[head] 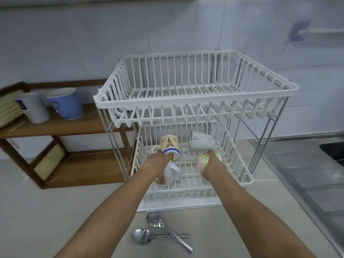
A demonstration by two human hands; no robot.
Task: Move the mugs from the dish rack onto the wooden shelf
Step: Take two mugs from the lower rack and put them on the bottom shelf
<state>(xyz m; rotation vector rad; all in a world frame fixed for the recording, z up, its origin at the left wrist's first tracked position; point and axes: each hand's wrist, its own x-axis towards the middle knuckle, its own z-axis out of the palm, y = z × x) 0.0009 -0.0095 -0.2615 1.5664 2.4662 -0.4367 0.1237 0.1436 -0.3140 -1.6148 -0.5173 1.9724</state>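
The white two-tier dish rack (195,101) stands on the counter with its top tier bare. In its lower tier my left hand (158,162) grips the blue rim of a beige Eiffel Tower mug (169,143). A white mug (172,172) lies just below that hand. My right hand (212,164) is closed around a pink and green dotted mug (202,159). Behind it a white mug (202,142) lies tilted. On the top board of the wooden shelf (78,125) to the left stand a white mug (34,108) and a blue mug (65,103).
Two metal spoons (154,220) and chopsticks (178,239) lie on the counter in front of the rack. A steel sink (307,164) runs along the right. Woven mats (7,107) lean in the shelf's left side and lower bay. A tiled wall is behind.
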